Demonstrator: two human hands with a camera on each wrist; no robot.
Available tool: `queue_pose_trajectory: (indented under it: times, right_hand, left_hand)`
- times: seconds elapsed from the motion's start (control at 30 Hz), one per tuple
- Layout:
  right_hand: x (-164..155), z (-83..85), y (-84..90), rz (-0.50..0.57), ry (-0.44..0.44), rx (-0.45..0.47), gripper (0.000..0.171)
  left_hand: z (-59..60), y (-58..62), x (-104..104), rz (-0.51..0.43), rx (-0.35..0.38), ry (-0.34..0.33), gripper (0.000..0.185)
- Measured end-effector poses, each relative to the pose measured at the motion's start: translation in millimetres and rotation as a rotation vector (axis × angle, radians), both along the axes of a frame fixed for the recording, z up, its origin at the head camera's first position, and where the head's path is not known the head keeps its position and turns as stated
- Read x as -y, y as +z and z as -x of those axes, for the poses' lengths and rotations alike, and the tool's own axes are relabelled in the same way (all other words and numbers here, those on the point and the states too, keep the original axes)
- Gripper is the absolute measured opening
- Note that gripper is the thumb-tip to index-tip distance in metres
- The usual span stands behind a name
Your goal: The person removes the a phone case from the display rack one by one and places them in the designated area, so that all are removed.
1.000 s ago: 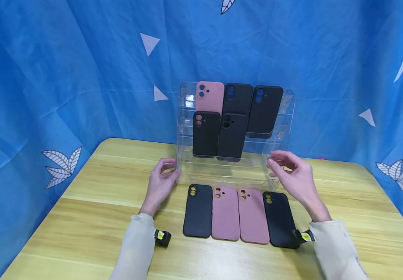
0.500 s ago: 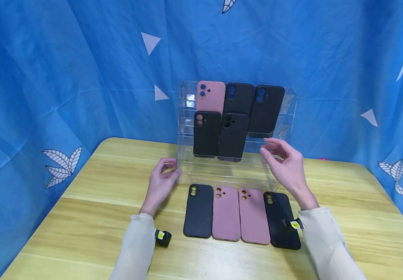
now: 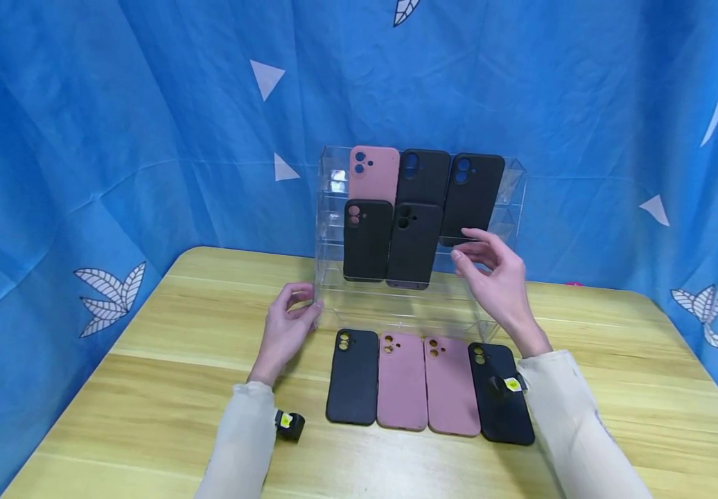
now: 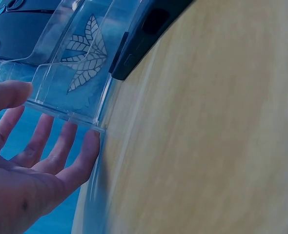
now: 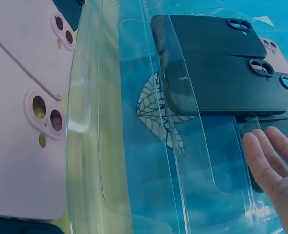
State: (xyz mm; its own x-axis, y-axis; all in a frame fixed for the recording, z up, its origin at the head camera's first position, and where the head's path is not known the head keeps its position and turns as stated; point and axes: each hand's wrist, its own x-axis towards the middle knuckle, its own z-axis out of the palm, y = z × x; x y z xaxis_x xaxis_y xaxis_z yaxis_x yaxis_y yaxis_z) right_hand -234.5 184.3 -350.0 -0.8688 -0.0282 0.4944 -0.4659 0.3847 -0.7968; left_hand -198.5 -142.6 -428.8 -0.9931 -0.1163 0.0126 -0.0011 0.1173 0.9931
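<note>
Before the clear rack (image 3: 418,305), right hand (image 3: 496,281) higher than earlier, seemingly loose; left hand (image 3: 287,326) open-fingered at its corner.

Two bare hands, no rings, no gloves. Long sleeves in a pale cream, slightly sheer fabric on both arms: left sleeve (image 3: 237,440), right sleeve (image 3: 574,430), each ending in a soft gathered cuff at the wrist. Strapped at each wrist, a small black camera block bearing a yellow sticker with a dark mark: left wrist camera (image 3: 288,423), right wrist camera (image 3: 509,383). Short, plain, unpainted fingernails.
</note>
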Motion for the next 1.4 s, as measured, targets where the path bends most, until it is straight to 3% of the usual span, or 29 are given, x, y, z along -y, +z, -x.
queue_pose_trajectory:
  times: [0.57, 0.97, 1.4]
  right_hand:
    - [10, 15.6, 5.8, 0.008, 0.055, 0.101, 0.054]
    - [16, 22.0, 8.1, -0.055, 0.028, 0.151, 0.056]
    - [21, 27.7, 8.2, -0.165, -0.003, 0.097, 0.061]
  left_hand:
    - [0.4, -1.6, -1, -0.005, 0.000, 0.012, 0.034]
    - [1.6, -2.4, -1, -0.003, -0.011, 0.010, 0.034]
    - [2.7, -3.6, -2, -0.019, -0.020, 0.009, 0.033]
